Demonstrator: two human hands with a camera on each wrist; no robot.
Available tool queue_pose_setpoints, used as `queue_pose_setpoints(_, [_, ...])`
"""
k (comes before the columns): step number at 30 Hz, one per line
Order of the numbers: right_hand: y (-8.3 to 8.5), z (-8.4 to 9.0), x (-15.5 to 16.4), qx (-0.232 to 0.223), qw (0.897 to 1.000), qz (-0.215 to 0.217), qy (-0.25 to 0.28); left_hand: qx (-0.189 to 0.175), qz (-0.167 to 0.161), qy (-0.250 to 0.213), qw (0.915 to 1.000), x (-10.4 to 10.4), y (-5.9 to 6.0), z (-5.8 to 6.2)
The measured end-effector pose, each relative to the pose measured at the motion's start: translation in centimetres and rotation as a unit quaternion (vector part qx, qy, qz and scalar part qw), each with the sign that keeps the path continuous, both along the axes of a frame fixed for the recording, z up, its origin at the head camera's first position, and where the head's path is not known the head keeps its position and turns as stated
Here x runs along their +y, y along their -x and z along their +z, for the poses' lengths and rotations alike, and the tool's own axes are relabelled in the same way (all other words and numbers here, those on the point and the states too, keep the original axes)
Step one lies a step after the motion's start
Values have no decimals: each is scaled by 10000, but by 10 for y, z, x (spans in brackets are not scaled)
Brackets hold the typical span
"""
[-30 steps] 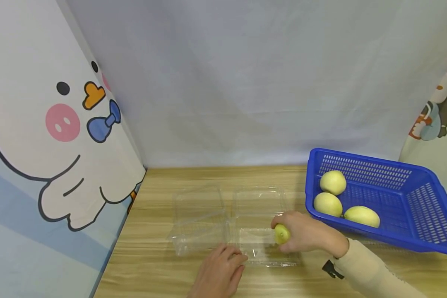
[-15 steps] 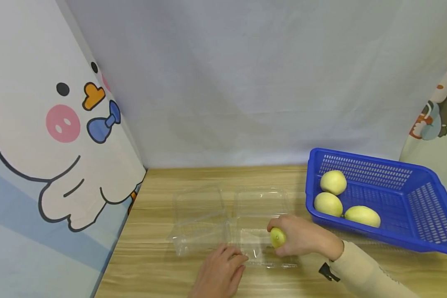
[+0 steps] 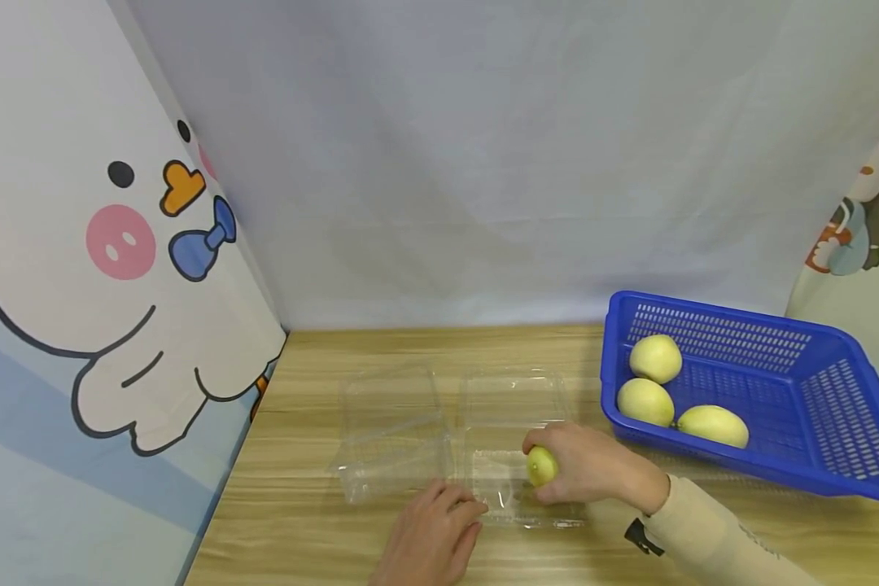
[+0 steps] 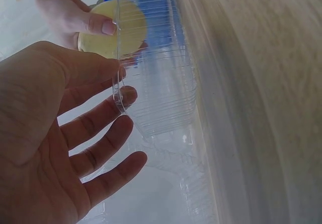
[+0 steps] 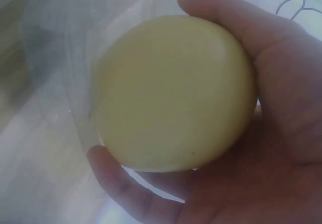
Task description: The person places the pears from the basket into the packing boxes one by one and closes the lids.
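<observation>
Fingers [image 5: 221, 12] of the right hand [image 3: 593, 468] curl round the yellow fruit [image 3: 541, 466], low inside the clear clamshell box [image 3: 513, 443]; left hand [image 3: 432, 537] lies flat, relaxed on its near rim. Thin plastic could skid along the bench [image 3: 300, 521] if nudged.

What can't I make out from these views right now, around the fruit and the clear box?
- Yellow fruit, head view: mostly hidden by the right hand; whether it touches the clear box floor is unclear.
- Right wrist view: the fruit fills the frame, so the box's edges blur away.
- Left hand, head view: cut off by the bottom edge.
- Blue basket: right corner cut off.
</observation>
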State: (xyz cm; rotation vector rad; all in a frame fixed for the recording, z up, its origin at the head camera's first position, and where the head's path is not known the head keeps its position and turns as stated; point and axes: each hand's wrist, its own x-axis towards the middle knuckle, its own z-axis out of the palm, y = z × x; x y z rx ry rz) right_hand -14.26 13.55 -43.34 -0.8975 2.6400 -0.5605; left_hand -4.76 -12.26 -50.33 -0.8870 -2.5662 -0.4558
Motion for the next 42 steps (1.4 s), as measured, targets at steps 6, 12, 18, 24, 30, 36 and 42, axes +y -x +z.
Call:
queue_pose_setpoints(6, [-4, -3, -5, 245, 9994, -108, -203, 34, 14, -11, 10000, 0, -1, -1])
queue_pose_setpoints(12, [-10, -6, -11, 378, 9978, -211, -504, -91, 32, 19, 10000, 1, -1, 0])
queue_pose_setpoints(18, [-12, -15, -13, 266, 9968, -299, -689, -106, -19, 51, 9999, 1, -2, 0])
queue_pose_setpoints(24, [-16, -22, -14, 384, 9960, -241, -769, -20, -78, 25, 10000, 2, -1, 0])
queue_pose_setpoints(30, [-17, -25, -17, 568, 9932, -274, -983, -131, -100, -40, 9999, 2, -1, 0])
queue_pose_setpoints(36, [-17, -24, -19, 459, 9934, -336, -1001, -52, -120, -41, 9999, 2, -1, 0])
queue_pose_setpoints(42, [-18, -23, -18, 402, 9946, -327, -899, 125, -107, -45, 9999, 3, 0, -2])
